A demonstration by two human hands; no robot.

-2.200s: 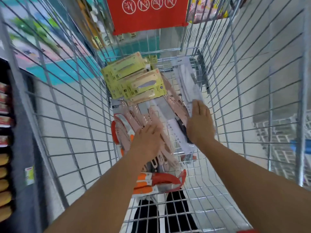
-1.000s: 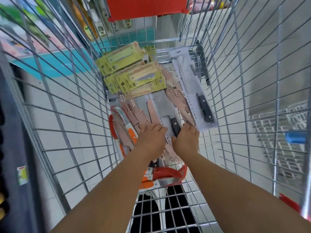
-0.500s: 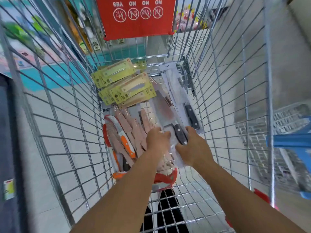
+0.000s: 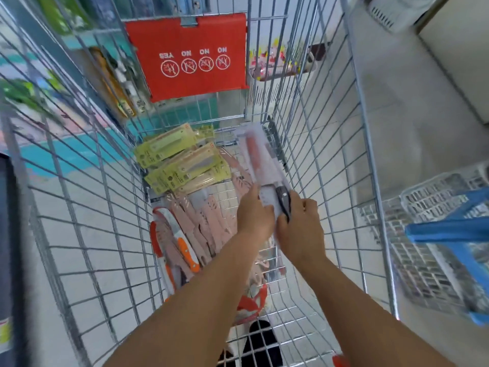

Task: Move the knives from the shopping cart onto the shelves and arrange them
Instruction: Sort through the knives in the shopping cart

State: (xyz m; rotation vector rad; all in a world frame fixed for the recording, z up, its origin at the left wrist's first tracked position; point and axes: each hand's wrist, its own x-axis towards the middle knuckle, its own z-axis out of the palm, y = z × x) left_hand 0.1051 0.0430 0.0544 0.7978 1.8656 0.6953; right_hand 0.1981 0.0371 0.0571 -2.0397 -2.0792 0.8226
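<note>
Both my hands reach into a wire shopping cart [image 4: 328, 181]. My left hand [image 4: 254, 213] and my right hand [image 4: 299, 226] together grip the handle end of a stack of clear-packaged black-handled knives [image 4: 260, 165], raised a little above the cart floor on the right side. Yellow-carded knives [image 4: 182, 165] lie at the far end of the cart. Pink knives [image 4: 206, 221] are spread in the middle. Orange-handled knives [image 4: 182, 247] lie along the left side. More orange packaging [image 4: 254, 298] shows under my forearms.
A red sign [image 4: 190, 56] hangs on the cart's far wall. Outside the cart on the right stands a grey plastic basket with a blue bar [image 4: 444, 234]. A dark shelf edge [image 4: 8, 234] runs along the far left. My dark shoes [image 4: 259, 345] show through the floor grid.
My right hand came back from the far right package and joined the left. Both closed on the black-handled knife packages and lifted them toward the cart's right side.
</note>
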